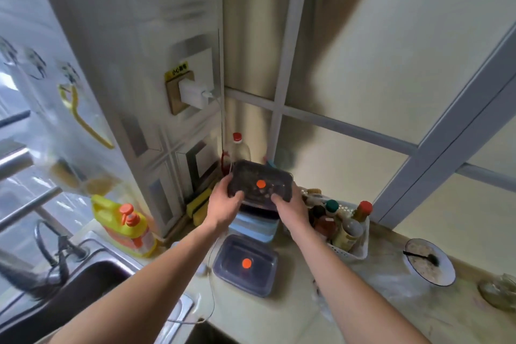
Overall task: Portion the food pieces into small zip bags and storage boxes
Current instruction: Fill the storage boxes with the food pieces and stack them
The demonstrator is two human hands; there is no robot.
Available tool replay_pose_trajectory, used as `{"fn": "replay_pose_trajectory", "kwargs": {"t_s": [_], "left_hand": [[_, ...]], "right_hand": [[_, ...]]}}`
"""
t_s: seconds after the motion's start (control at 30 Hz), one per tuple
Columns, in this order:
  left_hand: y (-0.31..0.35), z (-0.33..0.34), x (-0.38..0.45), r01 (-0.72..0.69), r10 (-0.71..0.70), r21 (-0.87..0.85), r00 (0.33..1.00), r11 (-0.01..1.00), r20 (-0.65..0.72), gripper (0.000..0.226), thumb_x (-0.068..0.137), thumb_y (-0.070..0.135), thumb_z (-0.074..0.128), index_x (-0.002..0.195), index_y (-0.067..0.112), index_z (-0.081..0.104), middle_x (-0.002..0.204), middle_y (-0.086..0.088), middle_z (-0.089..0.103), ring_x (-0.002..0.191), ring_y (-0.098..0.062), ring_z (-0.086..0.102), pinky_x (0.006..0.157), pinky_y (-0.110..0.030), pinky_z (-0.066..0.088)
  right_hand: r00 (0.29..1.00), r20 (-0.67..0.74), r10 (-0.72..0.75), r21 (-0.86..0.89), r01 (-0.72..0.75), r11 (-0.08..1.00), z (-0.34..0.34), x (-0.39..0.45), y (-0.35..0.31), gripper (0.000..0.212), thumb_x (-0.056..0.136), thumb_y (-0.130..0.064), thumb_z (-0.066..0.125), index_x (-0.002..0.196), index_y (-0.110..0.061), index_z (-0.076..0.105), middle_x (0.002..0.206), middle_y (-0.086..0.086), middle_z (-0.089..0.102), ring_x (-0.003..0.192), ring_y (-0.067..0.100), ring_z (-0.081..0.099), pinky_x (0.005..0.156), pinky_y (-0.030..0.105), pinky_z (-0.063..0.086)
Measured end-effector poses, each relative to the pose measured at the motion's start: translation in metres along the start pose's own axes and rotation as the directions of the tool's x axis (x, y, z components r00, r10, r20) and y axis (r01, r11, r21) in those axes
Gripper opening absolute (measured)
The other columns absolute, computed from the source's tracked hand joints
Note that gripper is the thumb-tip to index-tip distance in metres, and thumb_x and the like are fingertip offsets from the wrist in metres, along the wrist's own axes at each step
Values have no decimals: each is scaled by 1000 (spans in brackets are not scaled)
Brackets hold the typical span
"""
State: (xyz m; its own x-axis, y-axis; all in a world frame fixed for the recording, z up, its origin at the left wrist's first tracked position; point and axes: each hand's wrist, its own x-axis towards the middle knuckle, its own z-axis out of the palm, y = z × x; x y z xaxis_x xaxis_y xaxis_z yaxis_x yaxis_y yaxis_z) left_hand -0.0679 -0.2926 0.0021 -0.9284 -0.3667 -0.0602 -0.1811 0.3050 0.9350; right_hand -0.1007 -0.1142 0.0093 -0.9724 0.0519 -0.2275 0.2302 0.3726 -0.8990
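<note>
- Two hands hold one dark lidded box up above a stack of boxes at the back of the counter, near the wall corner.
- My left hand grips the box's near left corner, thumb on the lid, fingers curled under the edge.
- My right hand grips the near right corner the same way; I cannot see the fingertips beneath.
- The box tilts slightly toward me. Its lid carries an orange dot. Its contents are too dim to make out.
- A second box with the same orange dot sits flat on the counter, nearer to me and apart from the stack.
- I judge the step to be lifting this box off the stack and bringing it to the working space.
- To do it well, I would level the box before moving it, so the lid stays seated.
- I would keep both thumbs pressing the lid, since I cannot tell whether it is latched.
- A basket of bottles stands just right of the stack, so I would draw the box straight back, not sideways.
- A white cable trails over the counter edge beside the near box; I would set down clear of it.
- A bowl holding food and a dark utensil rests well to the right; bare counter lies between it and the near box, a fair landing spot.
- A sink lies to the left, with a yellow soap bottle behind it.
</note>
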Motion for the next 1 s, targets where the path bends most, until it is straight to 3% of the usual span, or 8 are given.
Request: {"fn": "replay_pose_trajectory", "kwargs": {"t_s": [0.1,0.23,0.33,0.4,0.5,0.63,0.8,1.0], "left_hand": [[-16,-1,9,24,-27,175,999,984,19,53,92,29,57,145,23,49,145,-8,49,130,-24,51,112,-36,40],[-29,4,-4,-44,71,252,992,967,-102,47,101,26,49,146,16,41,139,-5,36,118,-19,45,108,-36,35],[-57,11,-25,36,32,260,967,965,-253,22,88,-6,37,92,0,57,105,-17,48,89,-34,45,82,-48,45],[-82,13,-35,163,-95,301,969,940,-229,12,89,-4,41,89,3,51,98,-17,49,81,-35,48,75,-48,48],[-130,10,-43,247,-293,523,956,816,6,29,92,21,56,116,6,51,120,-16,53,107,-37,59,92,-42,47],[-164,5,-50,128,-372,612,882,780,289,33,87,19,51,119,11,51,118,-15,65,107,-36,64,89,-39,50],[-160,6,-55,246,-404,567,899,786,169,20,90,23,55,102,8,58,104,-16,70,101,-37,64,83,-35,48],[-163,29,-96,251,-472,555,829,793,299,7,89,21,53,87,15,54,84,-8,70,82,-27,66,71,-29,49]], "right_hand": [[997,65,-45,-132,53,990,8,-3,2,66,96,-27,67,155,-25,37,140,-11,51,137,15,48,108,28,39],[991,-96,-96,-62,90,994,15,-9,10,53,106,-33,51,155,-16,37,152,6,48,141,24,44,106,26,33],[916,-376,140,188,-73,980,22,-15,30,46,110,-31,39,148,-6,38,147,19,51,133,36,52,99,33,40],[815,-464,347,240,-261,935,23,-17,53,40,109,-26,40,138,1,45,137,26,56,121,42,59,90,38,45],[875,-188,447,-125,-473,872,27,-26,99,37,102,-22,49,134,-5,52,138,21,59,123,38,58,97,37,47],[909,177,378,-366,-296,883,47,-49,144,60,95,-15,59,153,-25,45,153,-1,51,136,21,52,109,26,42],[929,50,367,-278,-340,899,52,-67,160,55,96,-8,53,146,-30,51,147,0,57,130,25,57,105,31,48],[946,-143,290,-462,-323,826,30,-89,179,39,93,-11,56,130,-23,54,130,14,60,120,36,57,94,38,48]]}}
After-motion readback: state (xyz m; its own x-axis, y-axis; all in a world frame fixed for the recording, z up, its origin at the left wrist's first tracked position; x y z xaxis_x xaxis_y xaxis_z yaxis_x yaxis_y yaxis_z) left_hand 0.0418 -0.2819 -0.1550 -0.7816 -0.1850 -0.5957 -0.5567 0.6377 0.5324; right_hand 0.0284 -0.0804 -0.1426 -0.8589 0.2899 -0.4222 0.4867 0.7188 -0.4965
